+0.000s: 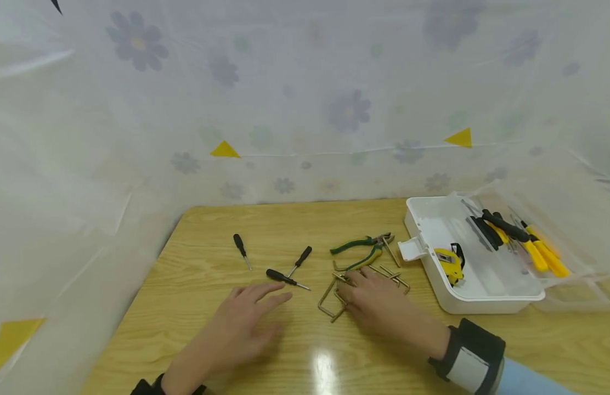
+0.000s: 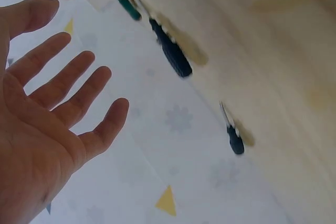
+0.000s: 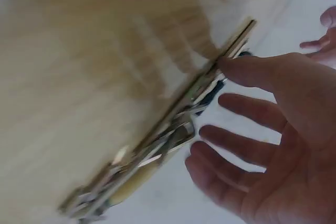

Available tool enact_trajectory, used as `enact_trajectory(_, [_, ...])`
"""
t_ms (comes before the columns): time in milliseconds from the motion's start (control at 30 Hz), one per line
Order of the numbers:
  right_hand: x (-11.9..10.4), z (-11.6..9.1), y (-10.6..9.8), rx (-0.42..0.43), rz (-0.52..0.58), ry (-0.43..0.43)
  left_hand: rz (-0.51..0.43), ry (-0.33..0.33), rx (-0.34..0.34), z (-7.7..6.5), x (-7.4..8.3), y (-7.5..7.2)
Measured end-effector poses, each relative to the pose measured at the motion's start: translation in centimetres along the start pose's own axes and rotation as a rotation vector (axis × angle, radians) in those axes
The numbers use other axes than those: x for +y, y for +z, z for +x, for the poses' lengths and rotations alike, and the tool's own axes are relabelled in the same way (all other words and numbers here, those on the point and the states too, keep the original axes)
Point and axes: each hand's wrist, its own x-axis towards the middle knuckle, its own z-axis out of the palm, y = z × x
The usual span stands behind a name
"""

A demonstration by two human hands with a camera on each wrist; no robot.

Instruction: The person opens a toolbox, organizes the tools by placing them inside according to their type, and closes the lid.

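Note:
Several brass-coloured bent rods that look like hex keys [image 1: 326, 308] lie in a loose pile on the table. My right hand [image 1: 376, 299] is over this pile; in the right wrist view its fingers are spread and loosely bent, the thumb at the rods [image 3: 173, 121]. Whether it touches them is blurred. My left hand [image 1: 243, 323] hovers over the table with fingers apart, holding nothing. Just beyond it lie a black-handled screwdriver [image 1: 281, 276], a second screwdriver [image 1: 303, 257] and a third screwdriver [image 1: 239, 244]. Green-and-yellow-handled pliers [image 1: 366, 249] lie behind the pile, partly against the rods.
At the right stands an open white toolbox [image 1: 475, 306] with a yellow tape measure [image 1: 450, 263] inside. Its clear lid [image 1: 588, 285] leans outward, with several black- and yellow-handled tools [image 1: 534, 255] over that side. A flowered sheet [image 1: 295, 109] hangs behind and left of the wooden table [image 1: 152, 307].

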Motion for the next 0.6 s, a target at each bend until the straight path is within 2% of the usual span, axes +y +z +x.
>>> enact_trajectory(100, [-1.2,2.1,0.3,0.000,-0.006,-0.028,0.032,-0.032,0.039,-0.5,-0.9,-0.9])
enact_trajectory(167, [-1.8,3.8,0.7,-0.018,0.050,-0.043,0.052,-0.036,0.071,-0.8,-1.4,-1.4])
enact_trajectory(267, [-2.1,6.4,1.3,-0.121,0.148,-0.034,0.069,-0.039,0.102,-1.3,-2.1,-1.9])
enact_trajectory(333, [-2.3,7.8,1.7,-0.220,0.198,-0.015,0.070,-0.051,0.099,-1.6,-2.3,-2.1])
enact_trajectory(400, [-2.6,8.9,2.0,-0.319,0.221,0.009,0.071,-0.063,0.088,-1.9,-2.4,-2.2])
enact_trajectory(433, [-2.7,9.2,2.1,-0.343,0.210,0.011,0.072,-0.067,0.081,-2.0,-2.4,-2.2])
enact_trajectory(500, [-3.1,9.6,2.2,-0.352,0.165,0.004,0.071,-0.076,0.071,-2.2,-2.3,-2.3])
enact_trajectory(600, [-3.7,9.3,2.1,-0.273,0.064,-0.040,0.073,-0.080,0.069,-2.4,-2.1,-2.3])
